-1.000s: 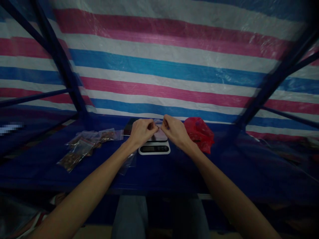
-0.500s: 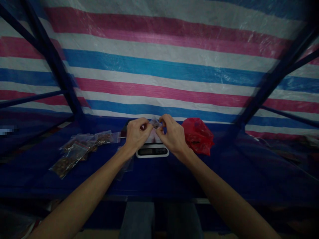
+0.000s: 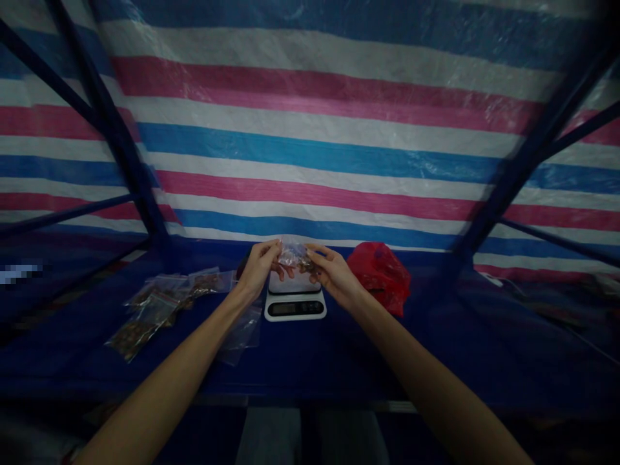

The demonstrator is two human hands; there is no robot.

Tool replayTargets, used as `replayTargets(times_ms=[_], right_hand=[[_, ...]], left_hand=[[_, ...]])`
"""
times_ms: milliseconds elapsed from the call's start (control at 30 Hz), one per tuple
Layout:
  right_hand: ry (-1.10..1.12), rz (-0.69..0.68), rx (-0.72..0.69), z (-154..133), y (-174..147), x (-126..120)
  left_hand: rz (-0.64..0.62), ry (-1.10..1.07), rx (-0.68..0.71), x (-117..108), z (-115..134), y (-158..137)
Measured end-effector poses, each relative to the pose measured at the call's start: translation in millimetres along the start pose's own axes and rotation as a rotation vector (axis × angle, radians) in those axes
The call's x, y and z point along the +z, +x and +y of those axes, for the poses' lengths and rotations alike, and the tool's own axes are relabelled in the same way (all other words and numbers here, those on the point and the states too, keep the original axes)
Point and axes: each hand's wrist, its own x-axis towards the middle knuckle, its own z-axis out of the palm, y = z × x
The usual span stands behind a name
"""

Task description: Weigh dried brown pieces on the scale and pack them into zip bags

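Between my two hands a small clear plastic bag (image 3: 292,250) is held up over a white kitchen scale (image 3: 295,318). Some brownish contents show toward its right end. My left hand (image 3: 260,270) pinches the bag's left side between thumb and fingers. On the other side my right hand (image 3: 334,271) grips its right end, fingertips curled beneath. The scale's dark display strip faces me, and the bag and hands cover part of its platform. A red plastic bag (image 3: 382,271) sits to the right of my right hand.
Several filled zip bags (image 3: 159,297) of brown pieces lie piled on the blue tabletop (image 3: 300,361) at the left. Flat clear bags (image 3: 241,336) rest left of the scale. Behind stands a striped tarp (image 3: 310,155) between blue metal posts (image 3: 513,161).
The small bag has turned from a bunched-up shape to a more spread-out one, showing its contents. My hands have shifted slightly, and the view has tilted up a little.
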Motion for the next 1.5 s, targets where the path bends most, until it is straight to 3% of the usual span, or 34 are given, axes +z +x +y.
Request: replayTargets(times_ms=[133, 233, 467, 567, 667, 867, 967, 1033, 1167, 1267, 1367, 1500], right_hand=[[0.009, 0.160, -0.093, 1, 2, -1], [0.077, 0.197, -0.097, 0, 3, -3], [0.253, 0.040, 0.152, -4, 1, 6], [0.303, 0.066, 0.163, -15, -3, 3], [0.303, 0.157, 0.083, -42, -16, -26], [-0.008, 0.442, -0.162, -114, -64, -142], [-0.087, 0.547, -0.130, -124, -83, -186], [-0.083, 0.566, -0.079, -119, -91, -202], [0.018, 0.568, -0.062, -103, -88, -206], [0.083, 0.534, -0.100, -101, -77, -201], [0.057, 0.479, -0.133, -106, -69, -198], [-0.025, 0.415, -0.136, -108, -69, -203]], left_hand=[[-0.102, 0.117, -0.093, -1, 7, 0], [-0.108, 0.171, -0.091, -3, 8, 1], [-0.113, 0.071, -0.104, -7, 4, 1], [-0.088, -0.061, -0.123, -7, 9, 1], [-0.058, -0.111, -0.139, -7, 14, 1], [-0.125, 0.103, -0.078, 2, 6, -2], [-0.246, 0.302, -0.004, 28, 5, 19], [-0.343, 0.464, 0.124, 57, 7, 46], [-0.664, 0.881, 0.520, 130, 7, 109], [-0.847, 1.241, 0.698, 172, -2, 142], [-0.967, 1.484, 0.795, 189, -18, 156], [-0.971, 1.564, 0.805, 190, -40, 160]])
